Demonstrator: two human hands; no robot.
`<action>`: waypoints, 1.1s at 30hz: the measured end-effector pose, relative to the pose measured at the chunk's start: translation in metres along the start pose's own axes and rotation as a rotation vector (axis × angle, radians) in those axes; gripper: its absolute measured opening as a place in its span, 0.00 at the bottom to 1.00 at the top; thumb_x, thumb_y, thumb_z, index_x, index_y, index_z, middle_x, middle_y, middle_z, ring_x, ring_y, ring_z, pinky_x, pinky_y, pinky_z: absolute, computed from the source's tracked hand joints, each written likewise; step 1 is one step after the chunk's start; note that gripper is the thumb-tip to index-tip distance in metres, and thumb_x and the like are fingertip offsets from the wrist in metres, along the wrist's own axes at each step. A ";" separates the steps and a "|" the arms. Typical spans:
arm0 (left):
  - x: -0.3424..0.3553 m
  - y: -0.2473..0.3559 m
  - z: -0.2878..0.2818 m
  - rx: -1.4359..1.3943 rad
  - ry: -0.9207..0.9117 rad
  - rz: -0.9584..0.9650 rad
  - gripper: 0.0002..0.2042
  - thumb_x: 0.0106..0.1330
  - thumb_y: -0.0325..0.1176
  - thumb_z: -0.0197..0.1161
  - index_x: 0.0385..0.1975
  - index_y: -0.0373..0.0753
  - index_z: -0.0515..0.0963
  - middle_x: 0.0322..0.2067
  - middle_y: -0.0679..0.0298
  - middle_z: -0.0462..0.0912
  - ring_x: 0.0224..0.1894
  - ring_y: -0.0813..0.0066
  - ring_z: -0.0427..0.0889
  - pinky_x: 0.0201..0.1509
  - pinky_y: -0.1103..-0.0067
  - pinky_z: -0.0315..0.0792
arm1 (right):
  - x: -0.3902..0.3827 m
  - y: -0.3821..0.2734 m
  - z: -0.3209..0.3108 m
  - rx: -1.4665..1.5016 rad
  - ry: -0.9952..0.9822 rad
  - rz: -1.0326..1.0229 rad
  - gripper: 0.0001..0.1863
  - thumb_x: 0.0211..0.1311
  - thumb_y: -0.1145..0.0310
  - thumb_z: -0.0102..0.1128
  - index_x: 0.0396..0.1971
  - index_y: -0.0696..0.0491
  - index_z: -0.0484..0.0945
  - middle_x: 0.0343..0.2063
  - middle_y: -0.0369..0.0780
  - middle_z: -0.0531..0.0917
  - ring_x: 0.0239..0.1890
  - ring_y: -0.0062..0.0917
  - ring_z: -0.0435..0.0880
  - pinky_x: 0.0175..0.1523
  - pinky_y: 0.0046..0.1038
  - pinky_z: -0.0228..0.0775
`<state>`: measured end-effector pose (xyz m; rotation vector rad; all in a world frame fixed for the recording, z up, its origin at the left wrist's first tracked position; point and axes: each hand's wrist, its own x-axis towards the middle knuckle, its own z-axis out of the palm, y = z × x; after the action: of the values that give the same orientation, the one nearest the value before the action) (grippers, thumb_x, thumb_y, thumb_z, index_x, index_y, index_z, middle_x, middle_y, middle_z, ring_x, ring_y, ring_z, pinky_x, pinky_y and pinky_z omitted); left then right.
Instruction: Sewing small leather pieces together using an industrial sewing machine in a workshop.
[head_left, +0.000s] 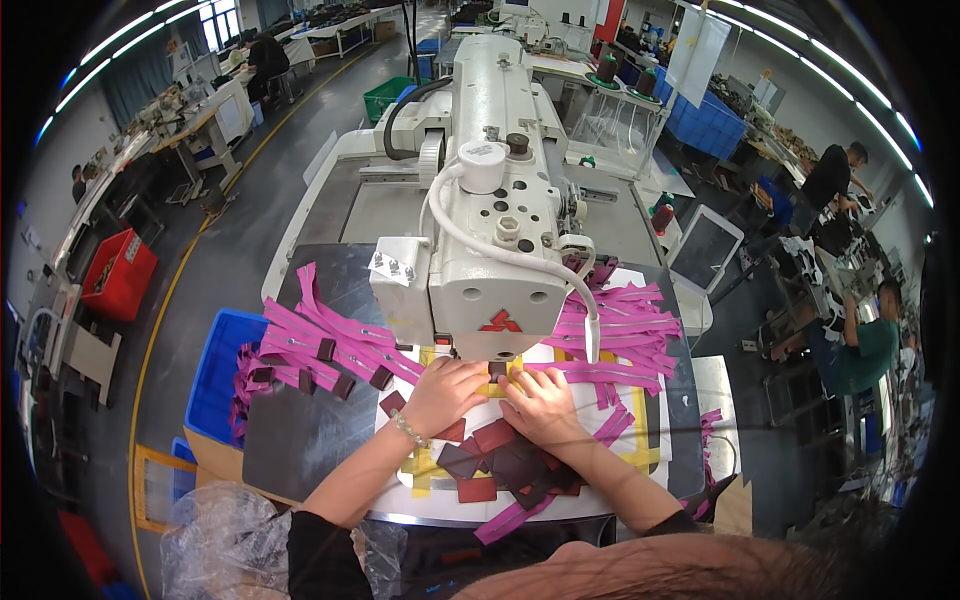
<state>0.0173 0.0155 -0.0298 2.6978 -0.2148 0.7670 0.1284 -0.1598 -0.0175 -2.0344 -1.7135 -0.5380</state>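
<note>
Patch (497,370) between left grip (445,394) and right grip (540,402)

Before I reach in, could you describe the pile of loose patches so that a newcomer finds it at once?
Start at the big white sewing machine and go down past the person's fingers. Between the forearms lies the pile of patches. Its flat, dark red and brown pieces stand apart from the long magenta zippers nearby.
</note>
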 end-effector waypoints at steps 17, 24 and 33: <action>-0.004 0.020 -0.001 0.322 -0.123 -0.106 0.20 0.53 0.42 0.64 0.48 0.50 0.76 0.42 0.69 0.75 0.46 0.73 0.73 0.55 0.66 0.61 | -0.001 0.001 0.011 -0.001 0.085 0.067 0.15 0.39 0.71 0.62 0.32 0.54 0.77 0.32 0.36 0.77 0.36 0.26 0.77 0.42 0.30 0.64; 0.002 0.017 0.000 0.304 -0.119 -0.127 0.19 0.54 0.43 0.64 0.48 0.55 0.78 0.38 0.72 0.75 0.48 0.75 0.70 0.56 0.58 0.52 | -0.001 0.005 0.011 0.011 0.070 0.084 0.14 0.40 0.70 0.62 0.32 0.54 0.77 0.32 0.36 0.77 0.32 0.26 0.75 0.40 0.29 0.64; 0.001 0.022 0.006 0.375 -0.144 -0.145 0.20 0.54 0.45 0.64 0.49 0.54 0.78 0.41 0.71 0.76 0.47 0.71 0.71 0.56 0.61 0.52 | -0.002 0.006 0.008 0.057 0.049 0.092 0.14 0.39 0.69 0.62 0.31 0.54 0.76 0.33 0.37 0.75 0.32 0.28 0.73 0.40 0.30 0.62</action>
<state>0.0155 -0.0067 -0.0283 3.0827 0.1032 0.6208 0.1342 -0.1581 -0.0260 -2.0320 -1.5810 -0.4991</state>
